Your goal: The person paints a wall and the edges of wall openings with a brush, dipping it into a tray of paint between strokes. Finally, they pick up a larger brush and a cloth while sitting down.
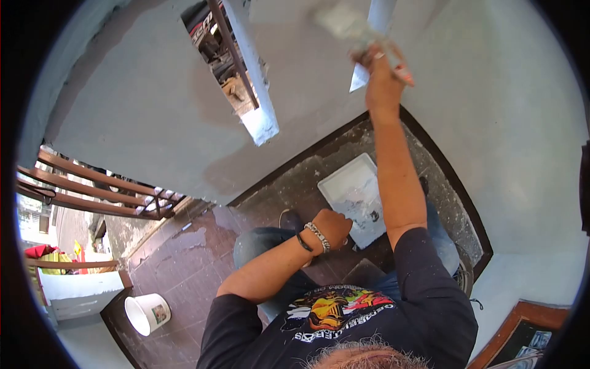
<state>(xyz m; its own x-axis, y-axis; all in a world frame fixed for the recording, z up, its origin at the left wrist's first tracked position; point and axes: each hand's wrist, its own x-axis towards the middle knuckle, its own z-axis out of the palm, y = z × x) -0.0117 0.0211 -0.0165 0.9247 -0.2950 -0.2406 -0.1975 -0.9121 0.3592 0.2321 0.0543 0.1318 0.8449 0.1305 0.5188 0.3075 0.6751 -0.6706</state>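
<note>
Right hand [382, 71], top centre of frame: I see it raised, fingers clamped on a trowel [358, 79] against the grey wall [147, 117]. Left hand [332, 226], centre: fist closed, holding a white tray [353, 184] of plaster over the knees. White bucket [147, 312], lower left, on tiles.

tool [359, 34] in the raised right hand [382, 77] is motion-blurred — its blade unclear, top cut off.

shirt [344, 320]: dark navy, short sleeves, bright printed graphic and white lettering
jeans [270, 246]: blue denim
left wrist: silver chain bracelet [318, 237], black band [303, 242]
right hand [382, 77]: bare, no glove
</note>
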